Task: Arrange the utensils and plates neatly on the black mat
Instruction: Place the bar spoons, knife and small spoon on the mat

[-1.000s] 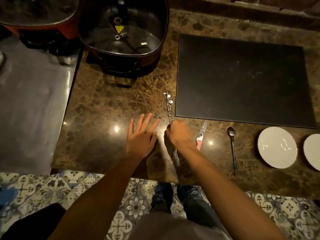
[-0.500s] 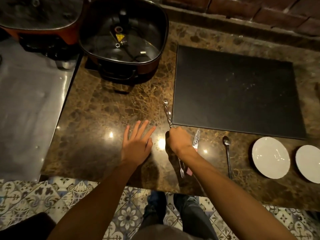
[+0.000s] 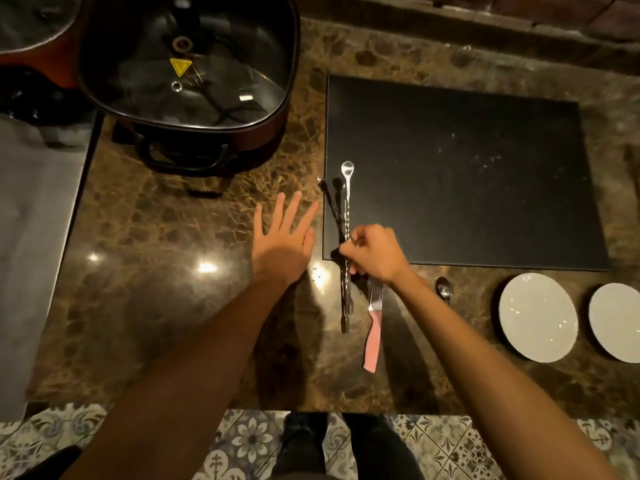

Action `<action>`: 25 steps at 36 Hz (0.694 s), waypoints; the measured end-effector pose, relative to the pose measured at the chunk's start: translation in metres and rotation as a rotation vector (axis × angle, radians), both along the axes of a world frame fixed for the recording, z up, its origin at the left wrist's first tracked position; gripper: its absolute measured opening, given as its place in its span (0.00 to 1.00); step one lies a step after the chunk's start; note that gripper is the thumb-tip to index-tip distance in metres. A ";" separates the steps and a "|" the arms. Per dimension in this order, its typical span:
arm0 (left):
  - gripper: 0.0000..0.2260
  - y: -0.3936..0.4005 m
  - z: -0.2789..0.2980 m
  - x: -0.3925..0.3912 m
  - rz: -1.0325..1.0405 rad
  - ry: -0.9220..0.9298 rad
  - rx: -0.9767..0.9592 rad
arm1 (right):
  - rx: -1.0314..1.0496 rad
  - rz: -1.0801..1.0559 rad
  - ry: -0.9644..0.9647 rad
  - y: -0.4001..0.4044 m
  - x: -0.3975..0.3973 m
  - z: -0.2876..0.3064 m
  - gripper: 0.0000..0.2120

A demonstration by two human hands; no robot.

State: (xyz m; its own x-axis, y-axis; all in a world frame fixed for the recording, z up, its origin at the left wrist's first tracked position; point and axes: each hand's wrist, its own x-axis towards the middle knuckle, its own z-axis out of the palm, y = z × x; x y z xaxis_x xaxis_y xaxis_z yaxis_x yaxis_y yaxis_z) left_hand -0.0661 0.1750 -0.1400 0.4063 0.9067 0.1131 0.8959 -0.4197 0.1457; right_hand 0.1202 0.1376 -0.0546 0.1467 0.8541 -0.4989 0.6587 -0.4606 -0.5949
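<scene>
Now right hand grips bar spoon.

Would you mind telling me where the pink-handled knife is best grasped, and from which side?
Grip the pink handle of the knife from above at the near counter edge: it lies flat, handle toward the person, blade tip tucked under the right hand.

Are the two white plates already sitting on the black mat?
No, both white plates lie on the brown counter, off the black mat.

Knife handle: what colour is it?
Pink, on the knife lying on the counter; head view.
</scene>
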 end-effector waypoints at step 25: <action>0.26 0.009 0.004 0.001 0.007 0.062 -0.177 | 0.136 -0.108 -0.584 0.090 0.008 -0.011 0.22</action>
